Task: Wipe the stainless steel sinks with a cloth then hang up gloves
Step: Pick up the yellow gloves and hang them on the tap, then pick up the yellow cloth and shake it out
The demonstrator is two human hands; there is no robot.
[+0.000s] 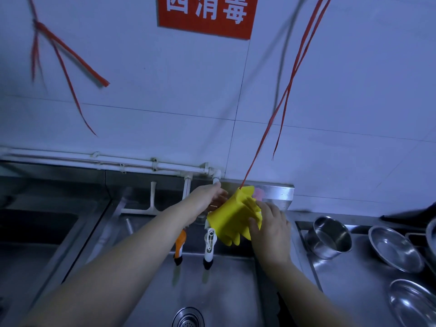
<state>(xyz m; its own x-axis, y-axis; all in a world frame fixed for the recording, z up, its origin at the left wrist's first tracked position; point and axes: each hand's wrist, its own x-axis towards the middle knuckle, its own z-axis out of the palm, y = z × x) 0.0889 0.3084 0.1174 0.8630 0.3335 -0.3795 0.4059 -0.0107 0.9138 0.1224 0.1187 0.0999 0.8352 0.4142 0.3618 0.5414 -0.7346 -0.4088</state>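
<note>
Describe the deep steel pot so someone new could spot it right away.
Start at the sink and look right to the steel counter. The deep pot sits nearest the sink; unlike the shallow bowls beside it, it has tall straight sides.

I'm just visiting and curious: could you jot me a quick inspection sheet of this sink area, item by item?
Surface: stainless steel sink, drain at the bottom.
Job's things: yellow gloves held up at a red string; no cloth seen.
Clutter: steel bowls on the counter to the right.
Hands: left hand at the gloves' cuff, grip unclear; right hand pinches the gloves.
Cables: nothing seen; white pipes, two taps.
Surroundings: tiled wall, red sign.
</note>
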